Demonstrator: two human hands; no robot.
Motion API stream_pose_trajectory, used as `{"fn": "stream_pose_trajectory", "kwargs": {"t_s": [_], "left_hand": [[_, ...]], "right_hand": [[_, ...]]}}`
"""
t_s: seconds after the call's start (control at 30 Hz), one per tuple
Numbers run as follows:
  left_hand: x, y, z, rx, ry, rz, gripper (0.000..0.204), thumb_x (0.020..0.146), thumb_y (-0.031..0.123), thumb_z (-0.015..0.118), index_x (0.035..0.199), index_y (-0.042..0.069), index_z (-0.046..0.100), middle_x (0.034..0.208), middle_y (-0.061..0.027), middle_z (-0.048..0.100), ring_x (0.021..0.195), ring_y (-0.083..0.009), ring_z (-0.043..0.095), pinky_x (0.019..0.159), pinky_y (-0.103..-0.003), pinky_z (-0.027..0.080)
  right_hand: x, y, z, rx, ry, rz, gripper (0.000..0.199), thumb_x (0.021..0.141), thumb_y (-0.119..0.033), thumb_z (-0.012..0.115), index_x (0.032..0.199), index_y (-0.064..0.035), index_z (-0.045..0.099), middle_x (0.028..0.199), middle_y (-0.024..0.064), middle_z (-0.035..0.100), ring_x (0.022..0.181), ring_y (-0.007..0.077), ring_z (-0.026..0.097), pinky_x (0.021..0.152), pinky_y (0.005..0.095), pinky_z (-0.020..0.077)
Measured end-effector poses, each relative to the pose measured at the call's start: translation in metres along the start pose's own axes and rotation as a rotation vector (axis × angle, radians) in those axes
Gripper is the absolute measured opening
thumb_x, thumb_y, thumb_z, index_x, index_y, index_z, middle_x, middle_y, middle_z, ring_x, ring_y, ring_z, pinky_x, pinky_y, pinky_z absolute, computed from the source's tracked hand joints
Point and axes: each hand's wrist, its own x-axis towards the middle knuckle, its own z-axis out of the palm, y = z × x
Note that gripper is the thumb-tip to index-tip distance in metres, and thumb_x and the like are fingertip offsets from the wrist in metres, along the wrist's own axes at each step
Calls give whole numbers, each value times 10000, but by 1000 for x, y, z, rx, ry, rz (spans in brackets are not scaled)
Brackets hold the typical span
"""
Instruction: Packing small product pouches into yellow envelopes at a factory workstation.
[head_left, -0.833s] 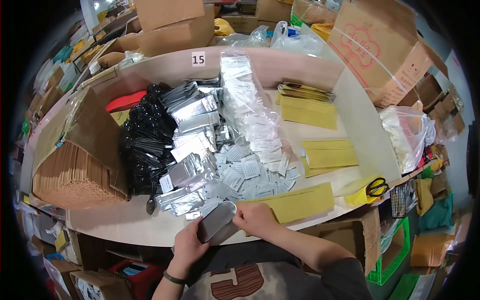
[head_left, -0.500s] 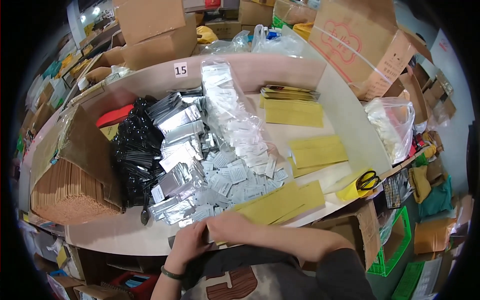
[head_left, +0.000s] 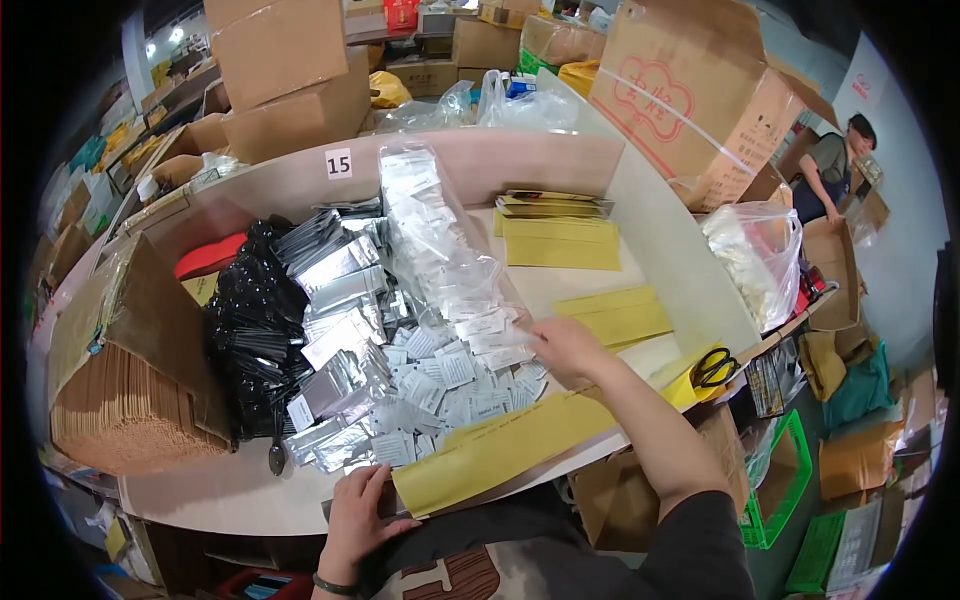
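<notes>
A single head-worn fisheye camera looks steeply down and forward onto the curved white table (head_left: 250, 490) from close above. Straight edges bend toward the dark circular rim, and the person's forearms enter from the lower edge.

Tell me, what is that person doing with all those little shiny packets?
A person stands at a curved white table sorting small packets. The right hand reaches into the heap of small white sachets. The left hand rests at the table's near edge, on the end of a long yellow envelope stack. Silver foil pouches and black packets lie piled to the left, and scissors sit at the right.
</notes>
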Motion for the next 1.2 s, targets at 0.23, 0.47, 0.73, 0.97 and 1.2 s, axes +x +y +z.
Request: {"fn": "stream_pose_trajectory", "kwargs": {"t_s": [0.23,0.47,0.73,0.97,1.2], "left_hand": [[20,-4,9,-34,-40,89,912,608,435,887,1334,27,516,1237,-181,547,1160,-378,518,978,-473,425],[2,-16,-1,17,129,-35,588,922,264,711,1394,-7,490,1252,-224,620,1134,-379,581,1006,-446,440],[56,36,9,-886,172,-306,276,995,177,622,1169,-33,577,1054,-91,658,917,-164,586,821,-293,467],[31,22,23,-863,207,-345,239,958,125,648,1141,-25,619,1085,-115,671,922,-173,613,818,-292,485],[19,22,17,-1199,534,-525,175,929,29,642,1049,94,532,834,1,569,695,-77,528,603,-236,436]], "right_hand": [[-18,58,37,258,-38,-121,453,935,-175,493,1382,-104,473,1071,218,655,954,320,650,807,426,521],[-2,36,40,-9,172,-184,220,899,-182,556,1026,-24,641,921,204,608,894,349,624,742,450,513],[-46,-143,118,778,476,-560,186,672,-134,684,764,9,610,808,217,596,839,394,606,729,463,477],[-55,-137,128,502,164,-488,239,745,-184,689,909,-23,626,906,182,607,876,392,621,723,466,498],[-68,-136,78,713,27,-126,377,933,-409,633,937,-33,614,819,187,646,748,358,659,661,461,506]]}}
